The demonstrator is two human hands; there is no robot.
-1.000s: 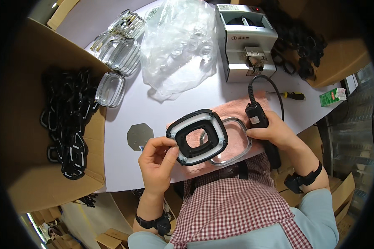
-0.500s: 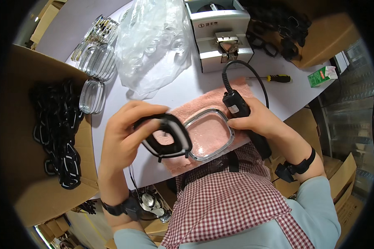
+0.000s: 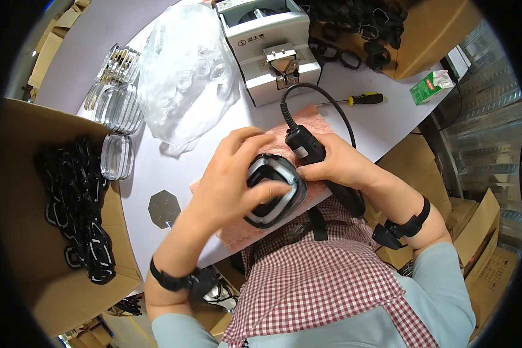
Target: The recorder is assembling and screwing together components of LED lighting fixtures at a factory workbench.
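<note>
My left hand [image 3: 226,180] lies over a black rounded-square frame [image 3: 254,218], its thumb reaching across the opening and its fingers at the far edge. The thumb and fingertips are smeared by motion. Under the frame, mostly hidden, sits a clear rounded-square glass piece [image 3: 301,201], its edge showing at the right. Both are on a pink cloth [image 3: 233,233]. My right hand [image 3: 339,162] is wrapped around a black corded power tool [image 3: 305,146], with the thumb tip beside the frame's right edge. The tool's lower body passes beneath this hand.
Stacked glass pieces [image 3: 117,156] and a clear plastic bag [image 3: 182,87] of clear parts stand far left. A grey machine [image 3: 272,64], yellow-black screwdriver [image 3: 365,99] and green carton [image 3: 432,87] are beyond. Left, a cardboard box [image 3: 46,301] holds black frames [image 3: 78,203]. A dark octagonal plate [image 3: 164,209] lies nearby.
My left hand has brought the black frame rightward onto the glass piece, which it now largely covers. The power tool stays in my right hand. The whole view has shifted slightly.
</note>
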